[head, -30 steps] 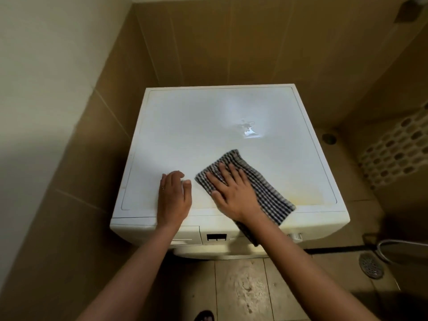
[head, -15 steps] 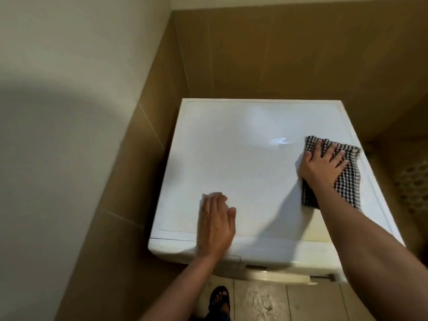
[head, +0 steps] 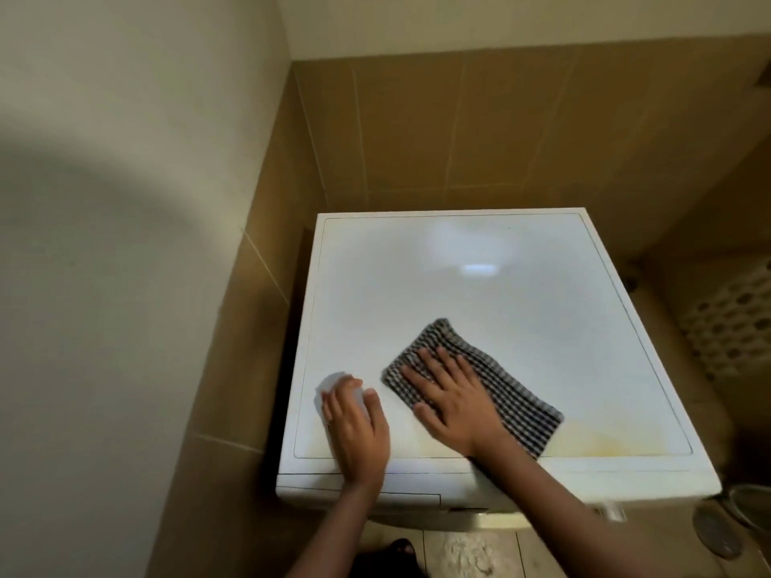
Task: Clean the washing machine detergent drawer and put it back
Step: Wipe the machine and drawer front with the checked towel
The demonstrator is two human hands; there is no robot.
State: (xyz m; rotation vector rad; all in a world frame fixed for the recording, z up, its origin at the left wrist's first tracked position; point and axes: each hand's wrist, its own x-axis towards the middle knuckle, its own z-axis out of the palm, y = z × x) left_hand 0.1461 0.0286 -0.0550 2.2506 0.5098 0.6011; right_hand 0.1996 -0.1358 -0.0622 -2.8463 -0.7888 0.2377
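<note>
Detergent drawer (head: 411, 500) in relation to your hands. The drawer sits closed in the front face of the washing machine (head: 479, 285), at its 7 o'clock corner. It lies just below your left wrist, and your forearm crosses its front panel. Your right hand is at 2 o'clock from the drawer and apart from it.

Your left hand (head: 359, 431) lies palm down on the machine top near the front edge, fingers straight and close together, holding nothing. Your right hand (head: 454, 402) is spread wide, fingers straight, pressing flat on a checked cloth (head: 517, 396). The cloth is just beside your left hand, at its 2 o'clock.

The drawer's front panel faces 6 o'clock, toward you. Its long axis runs from 9 to 3 o'clock along the machine's front edge. The cloth's long axis runs from 10 to 4 o'clock. A white basket (head: 734, 327) with holes stands at 3 o'clock of the machine.
</note>
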